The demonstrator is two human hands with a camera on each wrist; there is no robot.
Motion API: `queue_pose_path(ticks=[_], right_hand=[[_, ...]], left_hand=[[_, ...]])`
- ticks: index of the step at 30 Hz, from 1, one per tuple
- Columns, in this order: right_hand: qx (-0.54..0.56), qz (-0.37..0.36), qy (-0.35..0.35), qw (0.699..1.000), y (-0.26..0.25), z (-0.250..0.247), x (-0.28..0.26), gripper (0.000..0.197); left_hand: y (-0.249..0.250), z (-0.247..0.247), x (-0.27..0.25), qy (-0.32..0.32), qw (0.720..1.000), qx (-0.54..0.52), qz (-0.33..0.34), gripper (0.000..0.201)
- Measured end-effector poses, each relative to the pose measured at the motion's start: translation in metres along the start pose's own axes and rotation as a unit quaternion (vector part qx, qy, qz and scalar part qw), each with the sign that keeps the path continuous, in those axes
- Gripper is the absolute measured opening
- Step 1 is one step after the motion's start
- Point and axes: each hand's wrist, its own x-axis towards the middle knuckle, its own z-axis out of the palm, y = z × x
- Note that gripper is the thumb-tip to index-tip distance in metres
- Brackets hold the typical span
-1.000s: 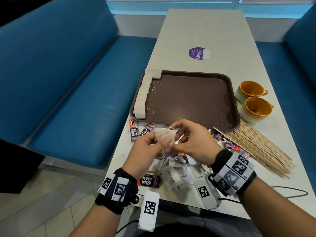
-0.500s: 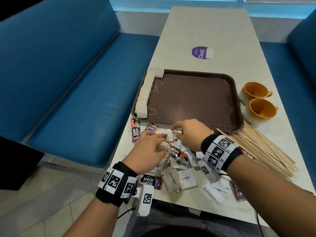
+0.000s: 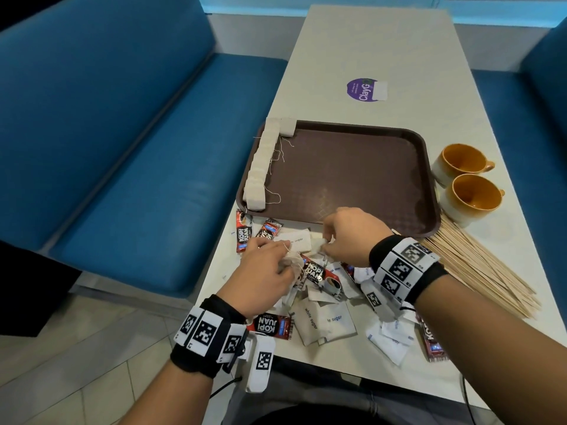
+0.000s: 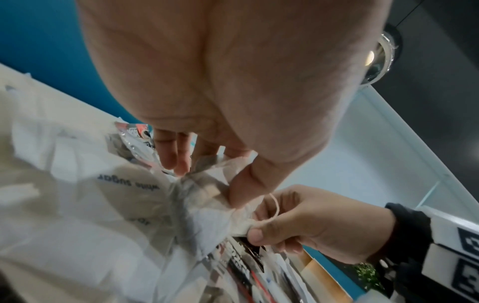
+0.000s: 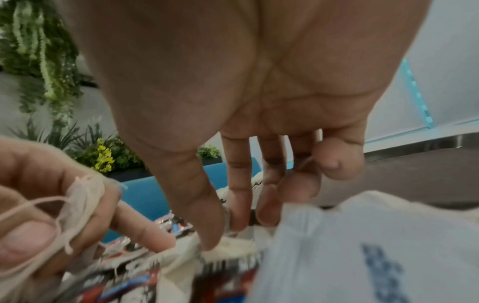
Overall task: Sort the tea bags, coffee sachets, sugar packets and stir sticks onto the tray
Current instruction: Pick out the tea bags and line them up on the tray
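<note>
Both hands have dropped from mid-air into the near pile: left hand point(image 3: 264, 276) grip pinches a crumpled beige paper tea bag point(image 4: 207, 196), right hand point(image 3: 349, 237) grip pinches another off the surface, brown plastic tray point(image 3: 352, 167) next.

Booth setup here: a long pale table point(image 3: 377, 50) runs up the middle of the head view, with a blue padded bench point(image 3: 129, 133) filling the left half and another blue seat point(image 3: 540, 96) at the right edge. Light-coloured floor tiles point(image 3: 61, 372) show at lower left. A bright teal-lit strip point(image 3: 306, 0) sits along the top (window or panel, can't tell). Green plants point(image 5: 41, 51) fill the right wrist view's upper left.
</note>
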Motion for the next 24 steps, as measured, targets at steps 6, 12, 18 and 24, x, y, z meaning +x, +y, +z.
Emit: queue_pose_path(ticks=[6,12,18,24], right_hand=[[0.060,0.002,0.050,0.997,0.018,-0.018,-0.016,0.009],[0.250,-0.037,0.120,0.960,0.021,-0.024,-0.048,0.014],[0.429,-0.082,0.154,0.886,0.001,-0.001,-0.064,0.013],[0.528,-0.133,0.233,0.806,-0.005,-0.018,-0.073,0.020]], left_hand=[[0.000,-0.003,-0.002,0.036,0.998,-0.058,-0.011,0.011],[0.002,-0.006,-0.004,0.134,0.977,-0.163,-0.024,0.014],[0.016,0.001,-0.006,0.112,0.900,-0.416,-0.072,0.014],[0.022,0.002,-0.005,0.100,0.843,-0.516,-0.114,0.018]])
